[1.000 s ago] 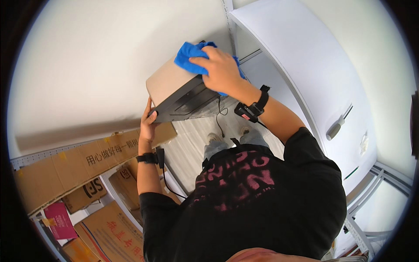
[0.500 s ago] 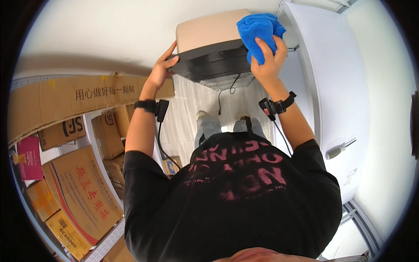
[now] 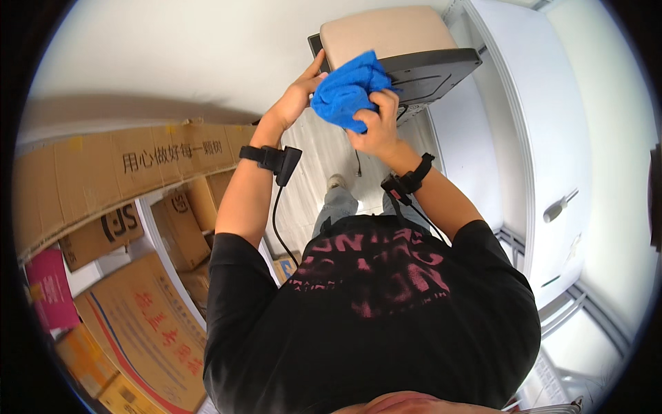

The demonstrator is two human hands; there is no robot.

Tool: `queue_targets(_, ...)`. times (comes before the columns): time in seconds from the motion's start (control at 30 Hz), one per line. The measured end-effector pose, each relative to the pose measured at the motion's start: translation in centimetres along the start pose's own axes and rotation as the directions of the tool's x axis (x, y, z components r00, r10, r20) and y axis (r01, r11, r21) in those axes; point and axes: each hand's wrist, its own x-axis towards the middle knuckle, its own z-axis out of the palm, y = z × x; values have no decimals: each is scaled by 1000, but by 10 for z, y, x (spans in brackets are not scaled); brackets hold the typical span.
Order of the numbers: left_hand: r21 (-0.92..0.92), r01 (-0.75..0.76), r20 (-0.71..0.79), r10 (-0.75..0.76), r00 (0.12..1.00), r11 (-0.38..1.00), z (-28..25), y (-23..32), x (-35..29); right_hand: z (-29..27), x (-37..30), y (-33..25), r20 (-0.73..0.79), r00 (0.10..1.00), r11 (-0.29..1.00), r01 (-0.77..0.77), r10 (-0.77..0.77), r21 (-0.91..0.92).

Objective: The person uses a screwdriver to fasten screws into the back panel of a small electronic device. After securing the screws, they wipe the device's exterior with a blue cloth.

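A box-shaped appliance (image 3: 386,33) with a beige top and a black front panel (image 3: 434,72) is at the far side of the view. My right hand (image 3: 379,124) is closed on a crumpled blue cloth (image 3: 345,93), which lies against the appliance's left front part and covers some of it. At the appliance's left side, my left hand (image 3: 295,102) has its fingers up along the edge, gripping it; the cloth hides part of the fingers. A black cord (image 3: 358,164) hangs below the appliance.
Left of me, a shelf holds several cardboard boxes (image 3: 141,324) and a pink box (image 3: 52,290), with a long cardboard piece (image 3: 89,169) along its top. On the right is a white cabinet door (image 3: 524,138) with a grey handle (image 3: 557,207). A pale wood-look floor (image 3: 307,179) shows below.
My right hand has carried the blue cloth leftward across the black front, close to my left hand. The appliance now appears farther right and angled differently. My left hand stays at its left side.
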Motion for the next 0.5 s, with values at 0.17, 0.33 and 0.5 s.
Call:
queue_targets(0.17, 459, -291, -79, 365, 927, 839, -11, -8, 12, -8, -38, 8, -83, 962, 939, -272, 260, -209)
queue_targets(0.33, 586, -473, 77, 536, 841, 658, -3, 20, -3, -22, -14, 25, -376, 851, 815, -488, 366, -311)
queue_targets(0.5, 597, -485, 173, 488, 855, 639, -7, 23, 2, -11, -2, 30, -420, 813, 806, -532, 402, -260)
